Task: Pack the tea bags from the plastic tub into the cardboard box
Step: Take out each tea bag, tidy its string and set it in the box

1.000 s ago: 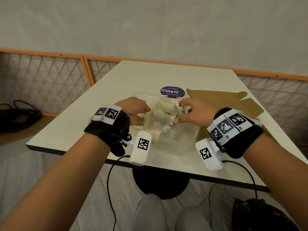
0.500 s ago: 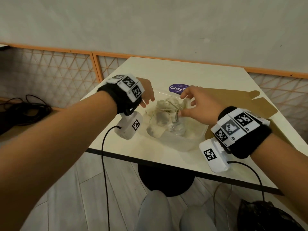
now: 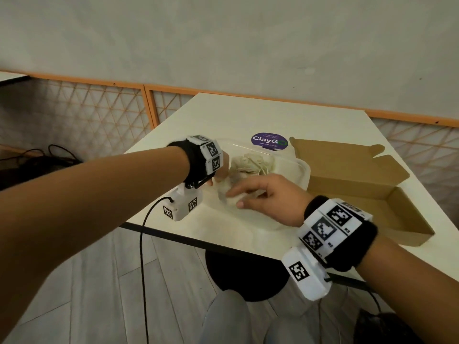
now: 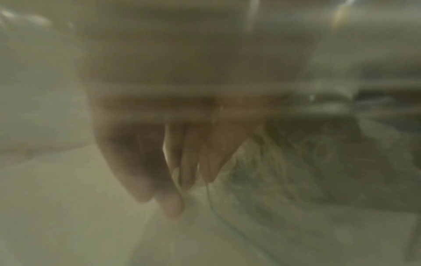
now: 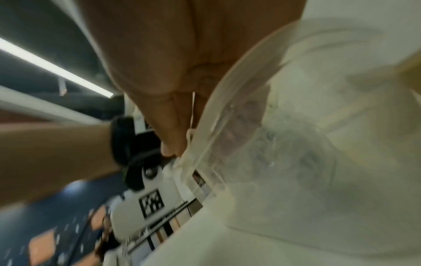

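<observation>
A clear plastic tub (image 3: 304, 167) stands mid-table with a heap of pale tea bags (image 3: 253, 161) and their strings in it. My left hand (image 3: 219, 173) reaches in at the tub's left side, mostly hidden behind its wrist band. In the blurred left wrist view its fingertips (image 4: 173, 189) bunch together on a tea bag string. My right hand (image 3: 234, 198) lies low over the tub's near left part, thumb and fingers pinching a white tea bag. The right wrist view shows that pinch (image 5: 173, 147) at the tub rim (image 5: 218, 100). The open cardboard box (image 3: 352, 192) sits just right of the tub.
A purple round sticker (image 3: 269, 140) lies on the cream table (image 3: 273, 115) behind the tub. The table's near edge runs just below my hands. Black cables (image 3: 37, 157) lie on the floor at the left and a dark bag (image 3: 385, 326) at bottom right.
My right hand has dropped from the top of the heap to the tub's near left side. My left hand has come down into the tub from the left.
</observation>
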Available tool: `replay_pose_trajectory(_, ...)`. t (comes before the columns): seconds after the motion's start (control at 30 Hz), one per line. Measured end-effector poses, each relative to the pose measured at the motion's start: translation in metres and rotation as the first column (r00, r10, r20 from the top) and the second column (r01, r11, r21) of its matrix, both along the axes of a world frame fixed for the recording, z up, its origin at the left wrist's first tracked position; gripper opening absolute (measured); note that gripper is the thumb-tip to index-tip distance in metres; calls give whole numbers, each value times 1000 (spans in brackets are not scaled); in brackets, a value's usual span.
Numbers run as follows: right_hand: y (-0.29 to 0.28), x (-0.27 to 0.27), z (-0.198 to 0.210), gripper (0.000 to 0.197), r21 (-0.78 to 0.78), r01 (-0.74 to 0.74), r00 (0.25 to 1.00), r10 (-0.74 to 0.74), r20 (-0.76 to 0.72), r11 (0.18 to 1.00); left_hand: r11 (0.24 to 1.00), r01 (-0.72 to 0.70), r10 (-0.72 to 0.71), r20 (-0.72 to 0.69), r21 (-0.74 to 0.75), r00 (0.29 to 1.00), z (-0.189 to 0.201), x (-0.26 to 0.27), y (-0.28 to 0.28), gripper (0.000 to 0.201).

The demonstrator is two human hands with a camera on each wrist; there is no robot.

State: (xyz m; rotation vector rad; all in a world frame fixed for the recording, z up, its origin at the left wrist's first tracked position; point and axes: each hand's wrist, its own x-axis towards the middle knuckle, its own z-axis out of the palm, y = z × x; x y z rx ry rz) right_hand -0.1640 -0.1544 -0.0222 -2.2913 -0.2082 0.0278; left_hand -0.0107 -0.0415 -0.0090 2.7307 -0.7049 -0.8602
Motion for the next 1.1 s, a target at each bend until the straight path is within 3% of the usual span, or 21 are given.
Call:
replay_pose_trajectory(0.1, -10, 1, 1, 20, 312, 170, 983, -181, 8, 935, 999, -31, 37, 134, -45, 990, 5, 1, 1, 11)
replay_pose_trajectory(0.2, -19, 6, 1, 27, 478, 266, 958, -286, -32, 837, 949, -109, 150, 120, -297, 981, 14, -1, 9, 18)
replay_pose_trajectory(0.3, -26, 11, 3, 33, 628, 316, 939, -331, -97, 712, 724, -296, 272, -137, -623, 952, 21, -12, 22, 37)
replay_pose_trajectory(0.37, -28, 14, 5, 31, 697, 344, 921, -372, -119, 629, 562, -373, 242, -285, -738, 928, 21, -27, 27, 41)
replay_pose_trajectory(0.53, -22, 20, 8, 11, 830, 351, 891, -427, -154, 434, 353, -422, 174, -385, -835, 906, 13, -50, 24, 11)
replay_pose_trajectory(0.6, -18, 22, 10, 5, 806, 349, 890, -438, -126, 478, 302, -430, 176, -394, -850, 902, 13, -53, 20, 3)
replay_pose_trajectory(0.7, -15, 28, 12, 12, 729, 361, 885, -461, -70, 582, 270, -459, 169, -428, -846, 888, 14, -58, 14, 18)
replay_pose_trajectory(0.8, -13, 37, 13, 10, 683, 394, 865, -499, -50, 615, 253, -501, 45, -507, -827, 860, 14, -62, 10, 35)
replay_pose_trajectory(0.87, -13, 42, 12, 12, 621, 429, 860, -506, -60, 656, 253, -469, -5, -486, -846, 874, 10, -65, 8, 33)
replay_pose_trajectory(0.93, -15, 44, 15, 15, 519, 467, 848, -529, -33, 716, 175, -466, 50, -465, -867, 884, 3, -66, 9, 19)
replay_pose_trajectory(1.0, -21, 41, 22, 16, 336, 522, 812, -578, 87, 784, 37, -506, 142, -497, -862, 856, -3, -61, 15, 11)
replay_pose_trajectory(1.1, -29, 37, 26, 50, -48, 504, 855, -490, 172, 862, -98, -548, 184, -557, -830, 810, -8, -53, 23, 10)
